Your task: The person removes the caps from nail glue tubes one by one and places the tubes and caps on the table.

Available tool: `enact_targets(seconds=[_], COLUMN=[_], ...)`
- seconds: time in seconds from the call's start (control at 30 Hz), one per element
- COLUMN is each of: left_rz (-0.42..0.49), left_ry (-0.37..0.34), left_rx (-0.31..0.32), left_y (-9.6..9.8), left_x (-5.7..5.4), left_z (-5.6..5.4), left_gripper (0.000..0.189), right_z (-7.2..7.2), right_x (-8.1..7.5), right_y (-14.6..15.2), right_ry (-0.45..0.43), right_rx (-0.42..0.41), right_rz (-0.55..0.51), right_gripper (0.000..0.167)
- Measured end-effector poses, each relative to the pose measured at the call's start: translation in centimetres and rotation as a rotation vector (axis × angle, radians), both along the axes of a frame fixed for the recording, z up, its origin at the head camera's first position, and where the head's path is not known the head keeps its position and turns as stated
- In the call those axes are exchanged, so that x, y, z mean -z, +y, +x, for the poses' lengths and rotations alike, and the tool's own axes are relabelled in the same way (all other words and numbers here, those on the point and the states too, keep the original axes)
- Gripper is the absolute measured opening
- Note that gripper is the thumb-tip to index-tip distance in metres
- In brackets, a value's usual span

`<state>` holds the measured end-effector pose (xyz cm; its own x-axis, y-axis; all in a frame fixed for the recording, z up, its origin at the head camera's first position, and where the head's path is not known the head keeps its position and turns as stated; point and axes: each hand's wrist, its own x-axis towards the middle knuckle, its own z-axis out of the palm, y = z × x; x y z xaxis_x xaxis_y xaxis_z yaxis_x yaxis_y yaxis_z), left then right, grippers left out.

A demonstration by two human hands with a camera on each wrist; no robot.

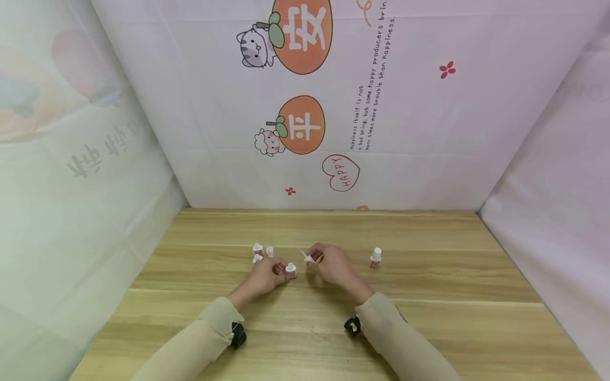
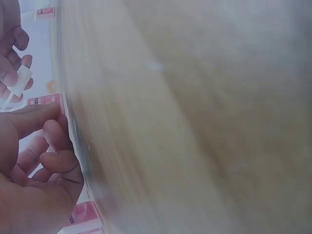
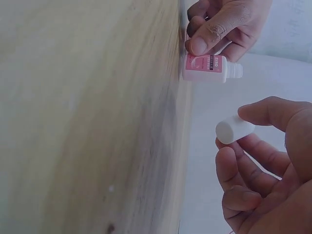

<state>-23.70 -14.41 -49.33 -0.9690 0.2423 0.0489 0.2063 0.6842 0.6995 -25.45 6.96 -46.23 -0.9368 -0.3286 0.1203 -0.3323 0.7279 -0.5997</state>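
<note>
My left hand (image 1: 264, 275) grips a small white bottle (image 1: 290, 271) with a pink label, upright on the wooden table. In the right wrist view the bottle (image 3: 204, 68) has its neck bare, and the thumb lies against its base end. Just to the right, my right hand (image 1: 332, 263) pinches a white brush cap (image 3: 233, 129) between thumb and fingers, above the table. A thin white stem points out of that cap (image 2: 21, 79) in the left wrist view. Cap and bottle are apart.
Beyond my left hand stand two similar bottles, the rear one (image 1: 258, 250) and a nearer one (image 1: 257, 259) partly hidden by the hand. A small white item (image 1: 269, 251) is beside them. A capped bottle (image 1: 375, 257) stands to the right. Printed cloth (image 1: 405, 159) walls the table's back.
</note>
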Motion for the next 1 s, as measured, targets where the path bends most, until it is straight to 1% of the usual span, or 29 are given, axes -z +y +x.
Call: enact_targets(seconds=[0.1,0.23,0.4,0.57,0.8,1.0], left_rz=[0.0,-0.006,-0.011,-0.015,0.0,-0.022], left_ry=[0.006,0.001,-0.012,-0.016,-0.021,-0.019], left_rx=[0.012,0.008,0.002,-0.017,-0.033,-0.061], left_y=[-0.3,-0.7,-1.3,-2.0,-2.8,-3.3], left_x=[-0.1,-0.2,-0.1,0.0,-0.2,-0.2], left_z=[0.2,0.4,0.8,1.0,1.4,1.5], left_gripper=[0.015,0.014,0.013,0.014,0.016,0.017], right_z=[0.0,0.0,0.0,0.0,0.1,0.1], right_x=[0.0,0.0,0.2,0.4,0.7,0.7], right_y=[-0.2,-0.5,-1.0,-1.5,-2.1,-2.6], right_ry=[-0.006,-0.03,-0.005,0.024,0.006,0.022], right_rx=[-0.01,-0.018,-0.045,-0.08,-0.085,-0.106], right_rz=[-0.001,-0.008,0.008,0.019,0.032,0.039], right_gripper=[0.016,0.015,0.016,0.015,0.013,0.012])
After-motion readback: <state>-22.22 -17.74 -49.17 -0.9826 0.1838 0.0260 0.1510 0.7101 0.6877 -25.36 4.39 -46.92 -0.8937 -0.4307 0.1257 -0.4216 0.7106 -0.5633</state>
